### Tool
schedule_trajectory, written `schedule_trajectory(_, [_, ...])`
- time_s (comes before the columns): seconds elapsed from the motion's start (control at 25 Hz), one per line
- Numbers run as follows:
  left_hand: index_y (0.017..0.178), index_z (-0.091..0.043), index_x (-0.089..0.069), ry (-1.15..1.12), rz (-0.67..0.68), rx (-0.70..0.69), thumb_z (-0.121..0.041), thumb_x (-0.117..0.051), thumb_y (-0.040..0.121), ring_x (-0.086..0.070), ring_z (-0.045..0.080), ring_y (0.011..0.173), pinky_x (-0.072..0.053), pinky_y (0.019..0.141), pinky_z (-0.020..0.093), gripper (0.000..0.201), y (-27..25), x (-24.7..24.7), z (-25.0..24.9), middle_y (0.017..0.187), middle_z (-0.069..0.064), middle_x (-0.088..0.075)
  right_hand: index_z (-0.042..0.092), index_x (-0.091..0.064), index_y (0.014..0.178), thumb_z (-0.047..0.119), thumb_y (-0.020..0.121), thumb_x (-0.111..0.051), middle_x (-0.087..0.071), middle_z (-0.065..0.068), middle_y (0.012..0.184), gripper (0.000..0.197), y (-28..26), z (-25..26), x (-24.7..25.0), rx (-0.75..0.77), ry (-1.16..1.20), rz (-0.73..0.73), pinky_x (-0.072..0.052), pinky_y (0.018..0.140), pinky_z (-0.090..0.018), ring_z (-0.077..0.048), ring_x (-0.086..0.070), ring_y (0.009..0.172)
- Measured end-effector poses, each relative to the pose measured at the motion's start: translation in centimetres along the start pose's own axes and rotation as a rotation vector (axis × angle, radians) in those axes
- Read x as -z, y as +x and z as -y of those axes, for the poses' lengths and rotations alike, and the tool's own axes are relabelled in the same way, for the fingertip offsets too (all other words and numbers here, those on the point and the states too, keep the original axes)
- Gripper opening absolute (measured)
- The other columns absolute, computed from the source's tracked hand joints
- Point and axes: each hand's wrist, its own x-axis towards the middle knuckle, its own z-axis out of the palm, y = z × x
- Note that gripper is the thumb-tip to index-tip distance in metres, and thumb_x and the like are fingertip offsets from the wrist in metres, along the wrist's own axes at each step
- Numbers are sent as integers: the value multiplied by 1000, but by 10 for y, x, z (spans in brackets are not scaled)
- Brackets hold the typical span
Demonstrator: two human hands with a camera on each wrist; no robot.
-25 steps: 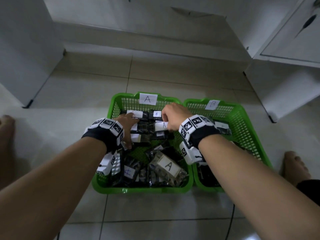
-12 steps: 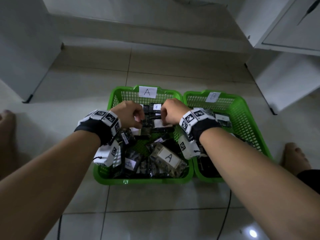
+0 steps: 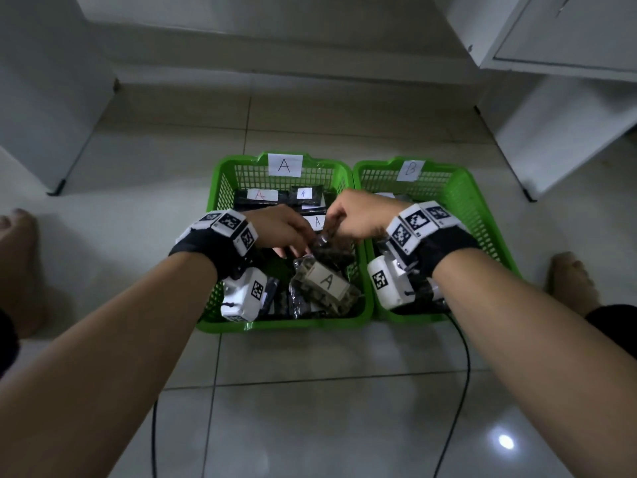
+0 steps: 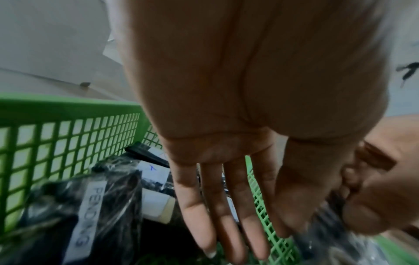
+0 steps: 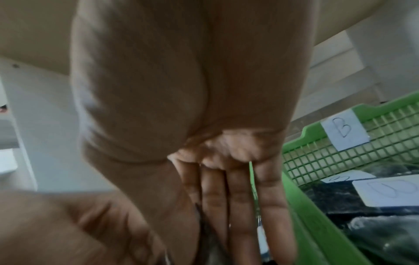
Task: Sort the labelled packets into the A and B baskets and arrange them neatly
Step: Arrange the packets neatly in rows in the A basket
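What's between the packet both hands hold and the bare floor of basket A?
Nothing visible: both the left hand and right hand grip the packet over basket A, bare green floor just beneath.

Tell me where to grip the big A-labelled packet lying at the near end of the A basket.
Judging by its pose, take the A-labelled packet across its narrow width at the near right end, coming from above. It lies tilted atop other packets with its label up, and that end looks free beside the A basket wall.
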Motion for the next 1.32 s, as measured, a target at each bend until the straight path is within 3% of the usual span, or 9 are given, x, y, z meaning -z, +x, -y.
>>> schedule_trajectory(0.12, [109,6,-62,-433,-70,93,-16,-39,102,-69,29,75,-54,58,31,33,-6,-2,-4,97,19,-74,14,-76,101,3,87,-73,-72,0,95,18,-12,-9,22,74,241,-155,-58,63,-24,-15,-70,80])
schedule_trajectory(0.24, [107,3,-64,-591,-142,0,-36,-46,102,-69,34,81,-57,61,32,43,-19,2,-2,101,22,-73,17,-81,97,-5,75,-79,-76,3,108,31,-17,-10,26,176,449,-317,-55,82,-22,-15,-68,105])
schedule_trajectory(0.36, [112,6,-63,-751,-285,-192,-12,-63,93,-69,31,89,-60,71,28,27,-25,0,4,102,24,-71,20,-82,96,-9,71,-79,-71,9,116,38,-17,-2,12,189,422,-439,-43,75,-8,-5,-63,108])
schedule_trajectory(0.52, [118,6,-62,-868,-502,-238,8,-66,85,-74,28,78,-61,69,27,33,-26,3,12,99,27,-72,14,-70,109,-17,73,-73,-69,-4,114,48,-9,4,-1,186,584,-463,-64,71,-37,-23,-73,93])
schedule_trajectory(0.68, [120,5,-63,-830,-546,-250,10,-66,84,-73,25,70,-62,70,31,36,-28,8,14,92,24,-72,10,-65,117,-5,81,-76,-73,-9,102,40,-3,8,-1,159,652,-442,-64,72,-41,-25,-75,87])
schedule_trajectory(0.84, [109,14,-60,-890,-639,-263,3,-71,84,-74,29,73,-61,66,28,30,-28,7,3,93,28,-72,18,-71,119,23,70,-91,-72,6,109,54,7,14,11,219,352,-547,-56,76,-16,-8,-68,94])
schedule_trajectory(1.16, [111,13,-61,-920,-530,-329,1,-70,86,-70,40,91,-62,76,36,29,-3,8,-15,103,28,-70,17,-69,120,20,67,-86,-70,5,105,56,18,2,25,131,240,-548,-57,86,-29,-13,-66,97])
schedule_trajectory(1.24, [108,-1,-69,-724,-521,-298,-9,-69,88,-70,33,96,-59,86,39,22,15,11,-12,106,18,-72,18,-70,115,24,63,-88,-71,5,105,55,20,-14,26,38,319,-571,-55,85,-28,-13,-66,99])
schedule_trajectory(1.32, [100,-19,-75,-138,-597,-191,-16,-64,88,-65,19,103,-51,96,32,17,35,14,-4,120,2,-69,18,-69,120,29,59,-92,-70,6,111,66,20,-29,26,-60,376,-626,-50,83,-24,-11,-65,101])
